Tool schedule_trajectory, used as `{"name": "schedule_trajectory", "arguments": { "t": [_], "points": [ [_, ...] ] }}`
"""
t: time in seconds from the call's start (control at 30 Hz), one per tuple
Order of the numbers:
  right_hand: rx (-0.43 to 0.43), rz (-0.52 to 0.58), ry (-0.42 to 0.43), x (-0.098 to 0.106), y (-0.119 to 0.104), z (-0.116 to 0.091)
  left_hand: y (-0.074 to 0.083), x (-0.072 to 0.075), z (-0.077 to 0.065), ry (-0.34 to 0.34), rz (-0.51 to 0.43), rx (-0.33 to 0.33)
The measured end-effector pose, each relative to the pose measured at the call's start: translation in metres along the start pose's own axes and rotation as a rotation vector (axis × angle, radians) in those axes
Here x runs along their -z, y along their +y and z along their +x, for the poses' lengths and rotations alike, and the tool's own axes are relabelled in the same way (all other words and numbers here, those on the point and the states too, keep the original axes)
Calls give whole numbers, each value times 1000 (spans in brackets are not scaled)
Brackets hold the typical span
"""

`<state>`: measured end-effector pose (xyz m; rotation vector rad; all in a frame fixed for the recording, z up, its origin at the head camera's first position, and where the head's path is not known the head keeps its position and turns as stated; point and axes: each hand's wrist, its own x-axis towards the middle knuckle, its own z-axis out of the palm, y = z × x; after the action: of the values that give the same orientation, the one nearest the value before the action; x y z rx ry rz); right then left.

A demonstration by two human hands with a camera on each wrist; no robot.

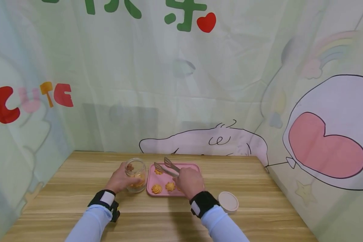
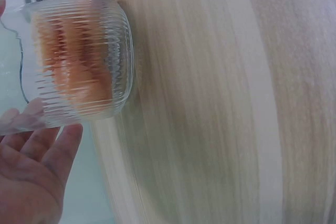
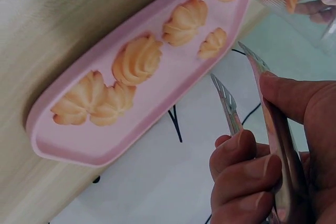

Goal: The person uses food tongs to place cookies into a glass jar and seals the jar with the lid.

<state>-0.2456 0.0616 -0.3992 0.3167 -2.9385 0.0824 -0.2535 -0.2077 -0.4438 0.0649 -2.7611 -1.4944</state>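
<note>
Left hand (image 1: pixel 121 178) grips ribbed glass jar (image 1: pixel 139 172), part-filled; right hand (image 1: pixel 190 181) grips metal tongs (image 3: pixel 282 148), tips apart. Swirled cookies (image 3: pixel 137 59) on pink tray (image 3: pixel 73 142): likely light, crumbly; best pinched gently across the sides

Cookies (image 1: pixel 156 189) on tray (image 1: pixel 164 180), jar (image 1: pixel 141 172) left of it, lid (image 1: pixel 228 201) right.

Wood-grain table (image 1: pixel 251 178) — pale green printed backdrop (image 1: pixel 224 90) behind — red heart (image 1: pixel 206 23) above, outlined balloon (image 1: pixel 332 129) right.
</note>
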Motion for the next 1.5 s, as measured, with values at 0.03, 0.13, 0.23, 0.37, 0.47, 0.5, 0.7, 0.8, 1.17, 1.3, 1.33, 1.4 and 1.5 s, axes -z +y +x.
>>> {"name": "schedule_trajectory", "arguments": {
  "t": [0.03, 0.13, 0.23, 0.37, 0.47, 0.5, 0.7, 0.8, 1.17, 1.3, 1.33, 1.4, 1.5],
  "points": [
    [7, -7, 4, -2, 0, 0, 0, 0, 0, 1, -2, 0],
    [8, -2, 0, -9, -1, -1, 2, -1, 0, 0, -6, 0],
    [-12, 27, -22, -16, -3, 0, 3, -1, -1, -2, -3, -9],
    [-16, 57, -30, -25, -7, 1, 3, -1, -2, -1, 1, -24],
    [21, 44, 10, -32, -8, 0, 3, -1, -2, 2, 1, -26],
    [32, 34, 27, -33, -9, 0, 3, -1, -2, 2, 3, -27],
    [32, 14, 65, -35, -11, -2, 2, 0, -3, 2, 4, -29],
    [29, 18, 60, -33, -11, -2, 2, 0, -3, 0, 6, -28],
    [55, -53, 119, -33, -13, -7, 0, -1, -1, 5, 9, -40],
    [60, -87, 140, -34, -14, -8, 0, -1, -1, 5, 8, -40],
    [60, -95, 140, -35, -14, -8, 0, 0, -1, 5, 7, -37],
    [56, -105, 137, -36, -13, -8, 1, 0, -1, 3, 5, -25],
    [44, -94, 124, -38, -12, -8, 2, 0, -2, -3, 6, -11]
  ]
}}
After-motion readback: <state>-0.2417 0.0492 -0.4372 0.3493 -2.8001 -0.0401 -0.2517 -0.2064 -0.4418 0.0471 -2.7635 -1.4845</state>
